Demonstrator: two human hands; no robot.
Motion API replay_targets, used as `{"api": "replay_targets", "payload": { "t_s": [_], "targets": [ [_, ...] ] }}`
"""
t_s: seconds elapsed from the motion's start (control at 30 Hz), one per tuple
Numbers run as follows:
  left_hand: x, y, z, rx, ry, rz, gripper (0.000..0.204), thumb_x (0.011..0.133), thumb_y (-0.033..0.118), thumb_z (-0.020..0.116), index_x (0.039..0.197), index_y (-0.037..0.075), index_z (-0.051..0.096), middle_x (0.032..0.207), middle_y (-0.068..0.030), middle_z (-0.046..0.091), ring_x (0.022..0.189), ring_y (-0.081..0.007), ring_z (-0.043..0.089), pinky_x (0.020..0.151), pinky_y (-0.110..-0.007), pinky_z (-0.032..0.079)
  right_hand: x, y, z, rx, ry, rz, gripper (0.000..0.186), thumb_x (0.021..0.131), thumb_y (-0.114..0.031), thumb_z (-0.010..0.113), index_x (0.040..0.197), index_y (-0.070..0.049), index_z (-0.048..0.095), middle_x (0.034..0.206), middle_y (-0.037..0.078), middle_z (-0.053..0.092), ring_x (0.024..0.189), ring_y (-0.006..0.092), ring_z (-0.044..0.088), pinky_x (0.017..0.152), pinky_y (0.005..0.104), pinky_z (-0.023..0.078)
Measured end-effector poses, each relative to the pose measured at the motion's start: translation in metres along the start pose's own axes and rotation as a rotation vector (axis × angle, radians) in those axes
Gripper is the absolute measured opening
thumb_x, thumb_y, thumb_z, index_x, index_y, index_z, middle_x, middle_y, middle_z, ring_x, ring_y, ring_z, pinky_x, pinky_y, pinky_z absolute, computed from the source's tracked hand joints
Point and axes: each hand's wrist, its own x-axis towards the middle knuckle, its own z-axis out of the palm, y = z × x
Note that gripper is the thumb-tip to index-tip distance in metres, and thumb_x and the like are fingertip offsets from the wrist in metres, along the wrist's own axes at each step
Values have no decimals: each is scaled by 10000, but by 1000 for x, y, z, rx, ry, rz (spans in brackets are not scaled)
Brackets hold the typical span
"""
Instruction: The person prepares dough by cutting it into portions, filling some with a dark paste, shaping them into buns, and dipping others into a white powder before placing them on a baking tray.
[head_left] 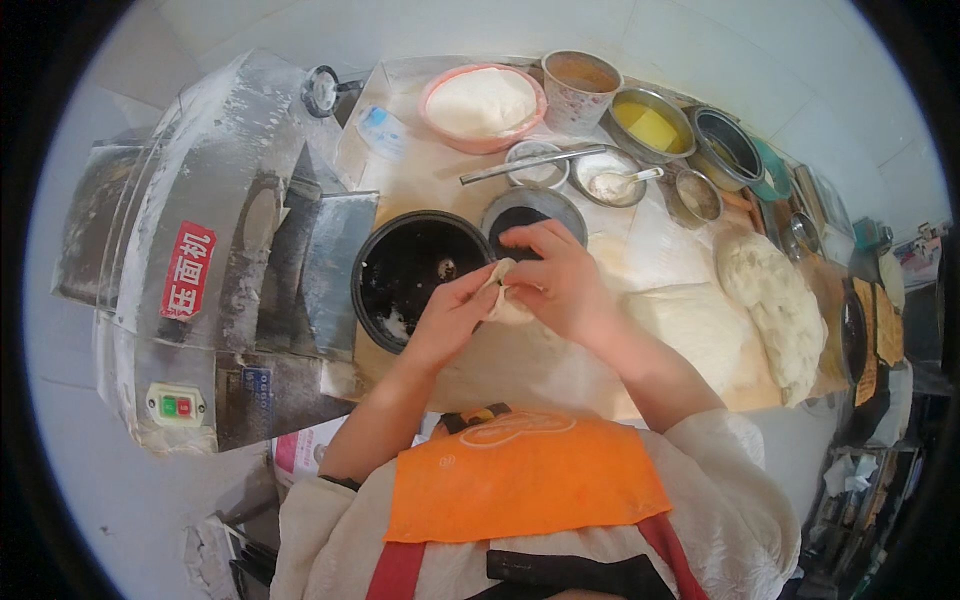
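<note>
We work over the worktop [440, 190], our left hand [452, 315] and right hand [556, 280] meeting on a dough piece [503, 298] just right of the deep pot [410, 272], with the dough-rolling machine [215, 250] to the pot's left. Behind our hands sits a small pan [530, 208], and further back a basin of flour [482, 105], a cup [580, 88] and a row of metal bowls [652, 125] run rightward. To our right the large dough mass [775, 305] lies on the worktop, a flat dough sheet [695, 325] between it and our hands.
</note>
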Motion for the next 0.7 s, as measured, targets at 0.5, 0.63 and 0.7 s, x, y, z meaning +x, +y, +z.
{"api": "replay_targets", "payload": {
  "t_s": [0.5, 0.63, 0.7],
  "targets": [
    [15, -11, 62, -347, -127, -179, 500, 1032, 352, 398, 1411, 24, 400, 1305, -59, 524, 1166, -145, 524, 970, -305, 434, -35, 23, -40, 112, -95, 8, 163, 707, -63, 736, 862, -58, 687, 813, 92, 633, 790, 265, 628, 681, 340, 518],
    [17, 4, 64, -260, -42, -51, 598, 1022, 471, 353, 1421, 29, 395, 1334, -88, 540, 1201, -168, 526, 979, -315, 428, -29, 18, -64, 338, -177, 264, 107, 746, -34, 738, 837, -46, 684, 836, 70, 645, 741, 184, 626, 661, 300, 503],
    [27, -11, 69, -449, 90, -42, 607, 1020, 492, 328, 1398, 27, 424, 1304, -91, 558, 1191, -182, 535, 979, -322, 430, -29, 16, -57, 596, -162, 511, 146, 724, -57, 729, 860, -42, 679, 806, 92, 643, 775, 243, 625, 699, 332, 511]
  ]
}}
